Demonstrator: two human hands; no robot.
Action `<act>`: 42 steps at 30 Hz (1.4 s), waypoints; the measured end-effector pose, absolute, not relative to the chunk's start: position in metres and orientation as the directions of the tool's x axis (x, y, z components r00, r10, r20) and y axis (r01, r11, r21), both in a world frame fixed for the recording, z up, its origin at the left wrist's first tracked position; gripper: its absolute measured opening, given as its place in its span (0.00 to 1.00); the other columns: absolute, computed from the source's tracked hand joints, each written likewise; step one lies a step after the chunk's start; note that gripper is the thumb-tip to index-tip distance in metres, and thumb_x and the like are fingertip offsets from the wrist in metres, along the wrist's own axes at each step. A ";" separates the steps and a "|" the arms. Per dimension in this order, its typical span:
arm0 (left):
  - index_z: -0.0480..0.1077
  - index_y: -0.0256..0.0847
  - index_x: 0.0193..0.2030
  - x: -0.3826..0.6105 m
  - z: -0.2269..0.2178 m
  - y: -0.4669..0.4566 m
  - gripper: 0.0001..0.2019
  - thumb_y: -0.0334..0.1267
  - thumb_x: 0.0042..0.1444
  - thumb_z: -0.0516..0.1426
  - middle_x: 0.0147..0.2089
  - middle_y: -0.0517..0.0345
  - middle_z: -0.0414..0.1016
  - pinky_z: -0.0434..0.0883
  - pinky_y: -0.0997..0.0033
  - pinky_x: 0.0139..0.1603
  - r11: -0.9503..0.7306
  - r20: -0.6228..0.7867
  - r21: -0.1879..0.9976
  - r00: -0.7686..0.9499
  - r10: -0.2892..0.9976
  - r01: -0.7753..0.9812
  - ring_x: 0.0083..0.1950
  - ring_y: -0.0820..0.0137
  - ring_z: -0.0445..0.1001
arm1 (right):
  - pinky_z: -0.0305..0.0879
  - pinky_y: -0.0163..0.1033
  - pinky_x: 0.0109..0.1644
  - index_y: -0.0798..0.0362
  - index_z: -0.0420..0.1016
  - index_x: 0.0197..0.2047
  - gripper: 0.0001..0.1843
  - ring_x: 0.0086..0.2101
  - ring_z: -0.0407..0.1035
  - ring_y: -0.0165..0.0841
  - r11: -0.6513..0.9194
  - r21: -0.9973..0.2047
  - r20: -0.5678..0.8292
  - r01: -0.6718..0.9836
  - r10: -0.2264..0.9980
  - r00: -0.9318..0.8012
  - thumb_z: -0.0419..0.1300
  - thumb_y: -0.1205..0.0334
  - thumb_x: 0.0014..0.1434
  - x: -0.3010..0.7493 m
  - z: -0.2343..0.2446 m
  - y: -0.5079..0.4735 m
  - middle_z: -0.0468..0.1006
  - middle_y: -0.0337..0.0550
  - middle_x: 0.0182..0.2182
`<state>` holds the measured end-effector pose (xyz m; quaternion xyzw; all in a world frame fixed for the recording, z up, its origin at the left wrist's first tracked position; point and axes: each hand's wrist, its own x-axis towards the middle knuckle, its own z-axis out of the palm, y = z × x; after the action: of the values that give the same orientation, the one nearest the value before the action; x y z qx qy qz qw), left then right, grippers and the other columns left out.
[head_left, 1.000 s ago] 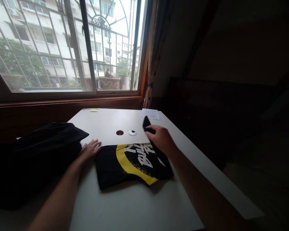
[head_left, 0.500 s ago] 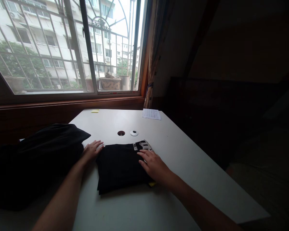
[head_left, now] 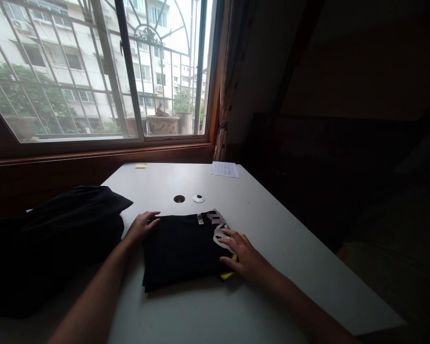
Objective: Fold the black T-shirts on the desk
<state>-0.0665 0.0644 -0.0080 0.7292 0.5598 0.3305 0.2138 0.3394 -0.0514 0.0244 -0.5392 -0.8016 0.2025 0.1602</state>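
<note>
A folded black T-shirt (head_left: 182, 253) lies flat on the white table (head_left: 186, 315), with white lettering and some yellow print along its right side. At its upper left corner rests my left hand (head_left: 142, 226), fingers stretched out over the cloth's edge. My right hand (head_left: 244, 255) lies on the right edge, its fingers spread across the white and yellow print. Neither hand grips the cloth. Left of my left forearm is a heap of black cloth (head_left: 57, 243), whose kind I cannot make out in the dark.
Behind the T-shirt, the table has a round cable hole (head_left: 179, 198) with a white cap (head_left: 198, 198) beside it. Paper sheets (head_left: 225, 169) lie at the far right edge and a yellow note (head_left: 141, 166) at the far left. A barred window (head_left: 165, 71) stands behind.
My right hand has slid right to the T-shirt's edge, uncovering more of the white and yellow print. My left hand has shifted slightly right onto the upper left corner.
</note>
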 end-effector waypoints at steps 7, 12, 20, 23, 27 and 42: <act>0.75 0.41 0.55 -0.064 0.001 0.056 0.27 0.55 0.54 0.55 0.53 0.47 0.77 0.74 0.56 0.53 -0.195 0.138 0.755 0.139 0.981 0.626 0.54 0.53 0.75 | 0.76 0.45 0.45 0.45 0.71 0.62 0.24 0.47 0.73 0.41 0.208 -0.613 0.139 0.762 0.978 -0.155 0.59 0.62 0.63 0.346 0.006 -0.047 0.68 0.49 0.54; 0.76 0.40 0.53 -0.066 0.014 0.050 0.29 0.57 0.51 0.58 0.47 0.49 0.80 0.75 0.58 0.49 -0.152 0.028 0.809 0.220 0.975 0.568 0.49 0.53 0.78 | 0.73 0.45 0.53 0.45 0.74 0.59 0.22 0.47 0.72 0.39 0.253 -0.611 0.242 0.751 0.962 -0.128 0.58 0.68 0.62 0.364 0.009 -0.021 0.69 0.45 0.48; 0.79 0.41 0.46 -0.042 0.023 0.039 0.27 0.62 0.56 0.56 0.46 0.48 0.81 0.75 0.62 0.45 -0.132 -0.049 0.800 0.284 0.958 0.585 0.47 0.54 0.78 | 0.66 0.55 0.59 0.51 0.78 0.51 0.15 0.51 0.68 0.46 0.391 -0.273 0.473 0.879 0.850 -0.231 0.58 0.70 0.63 0.370 0.028 -0.012 0.73 0.50 0.48; 0.79 0.42 0.42 -0.028 0.022 0.038 0.26 0.63 0.54 0.57 0.46 0.48 0.79 0.74 0.62 0.46 -0.151 -0.033 0.765 0.272 0.962 0.626 0.48 0.53 0.76 | 0.68 0.51 0.57 0.47 0.77 0.53 0.15 0.52 0.68 0.43 0.629 -0.325 0.382 0.706 0.771 -0.510 0.64 0.63 0.63 0.350 0.034 -0.037 0.74 0.47 0.51; 0.78 0.43 0.38 -0.017 0.022 0.036 0.23 0.61 0.52 0.59 0.43 0.49 0.78 0.73 0.63 0.43 -0.162 -0.026 0.734 0.265 0.964 0.660 0.46 0.54 0.76 | 0.66 0.51 0.58 0.44 0.77 0.54 0.27 0.53 0.68 0.43 0.813 -0.349 0.300 0.466 0.568 -0.767 0.74 0.52 0.53 0.320 0.031 -0.067 0.76 0.46 0.52; 0.72 0.41 0.44 -0.018 0.023 0.032 0.23 0.59 0.53 0.59 0.42 0.52 0.77 0.72 0.67 0.37 -0.123 -0.052 0.817 0.284 0.957 0.563 0.42 0.58 0.76 | 0.70 0.44 0.49 0.51 0.78 0.42 0.05 0.38 0.73 0.35 0.839 -0.375 0.464 0.395 0.539 -0.703 0.60 0.64 0.65 0.298 0.027 -0.074 0.80 0.44 0.38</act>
<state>-0.0183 0.0322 0.0234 0.7037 0.5401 0.2574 0.3832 0.2976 -0.0741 0.0269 -0.2553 -0.9144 0.1244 0.2884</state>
